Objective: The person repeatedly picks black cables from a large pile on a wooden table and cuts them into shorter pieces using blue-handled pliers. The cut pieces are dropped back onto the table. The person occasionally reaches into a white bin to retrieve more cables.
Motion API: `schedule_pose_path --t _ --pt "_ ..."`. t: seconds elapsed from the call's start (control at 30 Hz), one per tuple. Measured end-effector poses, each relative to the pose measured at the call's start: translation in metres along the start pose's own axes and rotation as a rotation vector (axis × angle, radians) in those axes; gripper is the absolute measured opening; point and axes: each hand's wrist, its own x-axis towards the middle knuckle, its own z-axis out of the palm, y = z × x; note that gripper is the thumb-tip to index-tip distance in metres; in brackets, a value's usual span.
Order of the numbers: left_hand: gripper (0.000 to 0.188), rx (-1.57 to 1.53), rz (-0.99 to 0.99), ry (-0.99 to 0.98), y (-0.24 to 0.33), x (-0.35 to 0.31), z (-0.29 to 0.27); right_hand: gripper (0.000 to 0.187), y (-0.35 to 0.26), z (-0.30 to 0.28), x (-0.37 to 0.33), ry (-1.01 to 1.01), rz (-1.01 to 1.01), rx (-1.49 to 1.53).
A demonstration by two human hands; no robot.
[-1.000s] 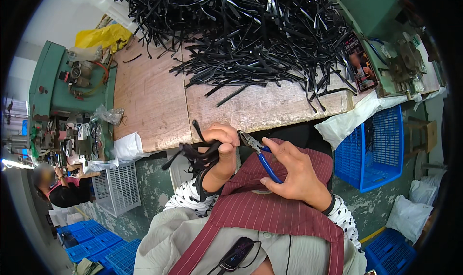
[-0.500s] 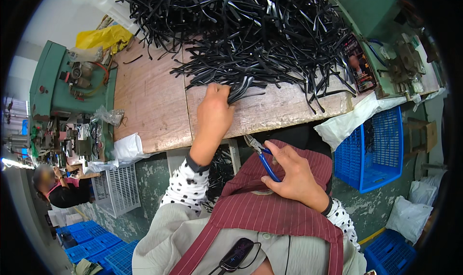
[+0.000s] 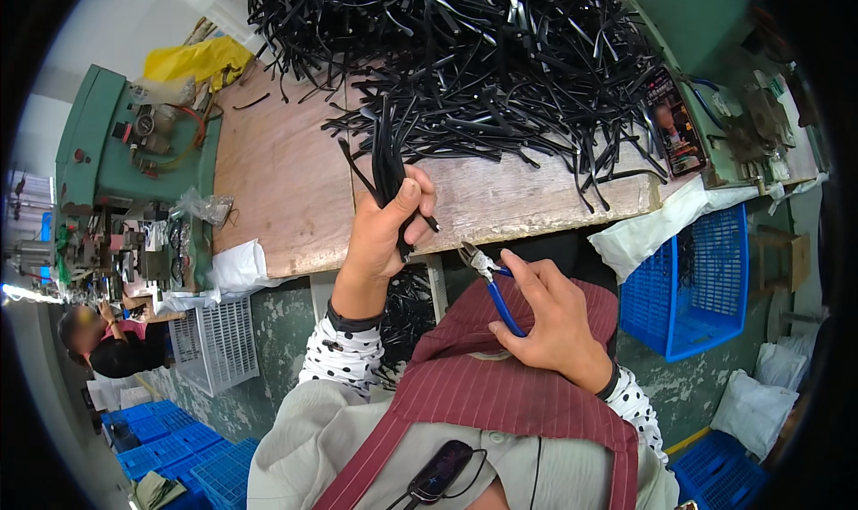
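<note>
My left hand [image 3: 380,233] is raised over the table's front edge, its fingers wrapped round a bundle of black glasses temples [image 3: 385,157]. The bundle stands nearly upright; a few short ends poke out below the fingers. In my right hand [image 3: 550,322] is a pair of diagonal cutters [image 3: 506,311] with blue handles. Their metal jaws point up and left, apart from the bundle and slightly parted. Behind the left hand, a large heap of loose black temples [image 3: 500,90] covers the back of the wooden table [image 3: 286,188].
Green machines stand left [image 3: 107,152] and right [image 3: 697,27] of the table. A blue crate [image 3: 684,286] sits below at right, a white crate [image 3: 214,349] at left. Yellow plastic [image 3: 201,61] lies back left. Another person [image 3: 125,349] works at far left.
My left hand has lifted a bundle of temples off the table and turned it upright, nearer to me. The right hand, with the cutters, has barely shifted.
</note>
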Motion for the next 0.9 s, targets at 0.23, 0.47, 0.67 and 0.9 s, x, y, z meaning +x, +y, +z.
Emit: schedule_pose_path --t 0.23,0.47,0.67,0.9 --pt "0.031 -0.504 -0.159 -0.265 -0.011 -0.001 -0.003 0.088 -0.009 -0.009 0.006 0.003 -0.1 -0.115" --pt "0.033 -0.549 -0.257 -0.37 -0.012 0.0 0.0 0.085 -0.008 -0.012 0.009 0.001 -0.148 -0.178" --pt "0.033 -0.528 -0.184 -0.327 -0.018 -0.003 0.001 0.083 -0.011 -0.017 0.008 -0.042 -0.144 -0.16" --pt "0.027 -0.203 0.454 0.046 -0.037 -0.023 0.031 0.081 -0.008 -0.012 0.006 -0.048 -0.024 0.025"
